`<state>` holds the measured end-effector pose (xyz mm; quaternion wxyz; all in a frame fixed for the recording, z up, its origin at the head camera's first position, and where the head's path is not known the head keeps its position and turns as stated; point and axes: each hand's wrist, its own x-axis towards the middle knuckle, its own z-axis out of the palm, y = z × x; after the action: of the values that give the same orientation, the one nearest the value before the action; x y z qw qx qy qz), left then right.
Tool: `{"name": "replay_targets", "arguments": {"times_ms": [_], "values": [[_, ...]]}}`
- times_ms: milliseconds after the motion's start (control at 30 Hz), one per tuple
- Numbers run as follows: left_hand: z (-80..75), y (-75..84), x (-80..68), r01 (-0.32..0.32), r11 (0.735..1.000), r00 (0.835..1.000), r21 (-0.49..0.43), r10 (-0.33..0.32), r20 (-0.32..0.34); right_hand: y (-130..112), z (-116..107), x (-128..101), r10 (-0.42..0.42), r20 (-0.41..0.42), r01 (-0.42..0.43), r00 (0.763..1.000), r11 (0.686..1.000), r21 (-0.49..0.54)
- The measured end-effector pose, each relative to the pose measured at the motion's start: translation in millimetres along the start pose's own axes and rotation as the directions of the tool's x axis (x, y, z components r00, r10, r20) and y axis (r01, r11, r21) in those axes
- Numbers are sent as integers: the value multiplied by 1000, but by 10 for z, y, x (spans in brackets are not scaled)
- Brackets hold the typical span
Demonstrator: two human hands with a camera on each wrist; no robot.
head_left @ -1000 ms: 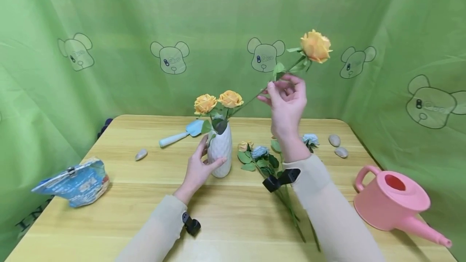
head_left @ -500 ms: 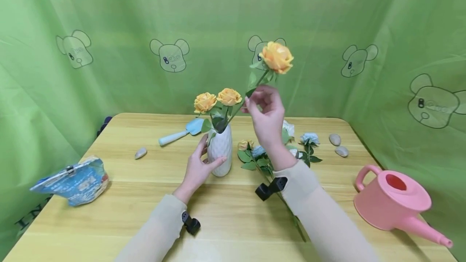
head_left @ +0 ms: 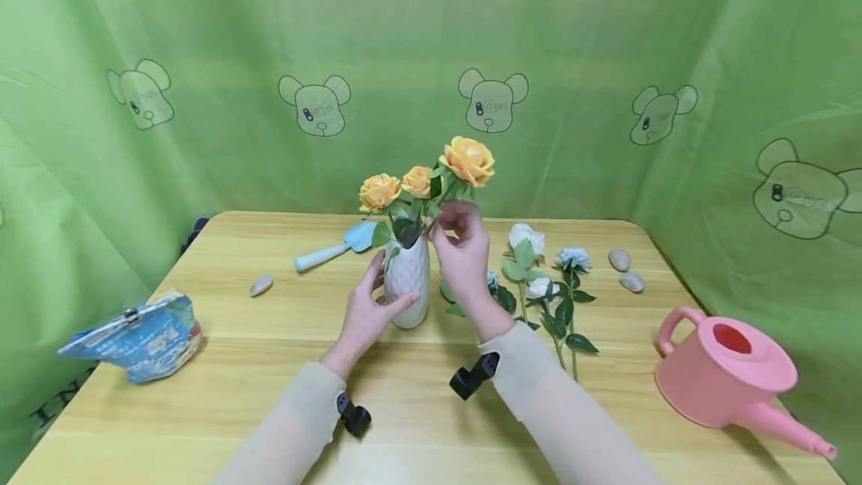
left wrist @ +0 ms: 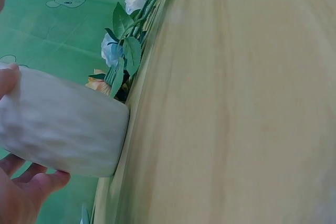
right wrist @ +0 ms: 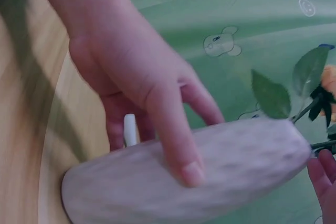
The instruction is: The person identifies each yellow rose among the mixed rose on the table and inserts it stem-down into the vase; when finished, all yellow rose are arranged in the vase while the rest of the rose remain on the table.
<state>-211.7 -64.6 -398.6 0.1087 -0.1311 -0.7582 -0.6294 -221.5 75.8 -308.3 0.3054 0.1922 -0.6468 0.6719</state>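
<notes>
A white textured vase (head_left: 408, 283) stands upright on the table, gripped around its side by my left hand (head_left: 367, 313). Two orange-yellow roses (head_left: 380, 192) stand in it, leaves spilling over the mouth. My right hand (head_left: 465, 249) pinches the stem of a third, larger orange-yellow rose (head_left: 468, 162) just at the vase's rim; its lower stem is hidden behind the fingers and vase wall. In the right wrist view the left thumb lies across the vase (right wrist: 236, 166), while the right fingertips (right wrist: 324, 174) touch near its mouth.
White and blue roses (head_left: 573, 258) lie on the table right of the vase, partly behind the right arm. A blue trowel (head_left: 337, 247), grey stones (head_left: 631, 281), a clipped blue bag (head_left: 151, 339) and a pink watering can (head_left: 723, 373) lie around. Green curtain surrounds the table.
My right hand has moved left and down with the third rose, from high at the right to the vase's mouth, its stem now steeper. The left hand keeps its hold on the vase.
</notes>
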Motion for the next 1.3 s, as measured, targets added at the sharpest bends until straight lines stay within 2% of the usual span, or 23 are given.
{"name": "replay_targets", "arguments": {"times_ms": [233,367,500,633,800,1100,1300], "values": [[8,-12,6,-29,1000,1000,7,29,0,92,-16,-51,20,54,-16,998,998,-63],[7,-15,7,-13,1000,1000,5,13,-4,141,-72,-104,95,60,-90,994,994,-68],[2,-12,5,13,1000,1000,1,-13,-7,199,-180,-158,194,63,-191,979,980,-47],[-4,-5,4,20,1000,1000,-1,-20,-1,352,-349,-205,261,71,-261,963,965,-9],[-3,-4,0,25,1000,1000,0,-25,3,584,-622,-253,271,85,-272,959,962,4],[2,11,-7,21,1000,1000,-10,-21,11,579,-1104,-346,344,58,-341,937,938,-63],[0,-11,-14,32,999,999,-19,-32,10,601,-1345,-421,392,36,-385,919,914,-127]]}}
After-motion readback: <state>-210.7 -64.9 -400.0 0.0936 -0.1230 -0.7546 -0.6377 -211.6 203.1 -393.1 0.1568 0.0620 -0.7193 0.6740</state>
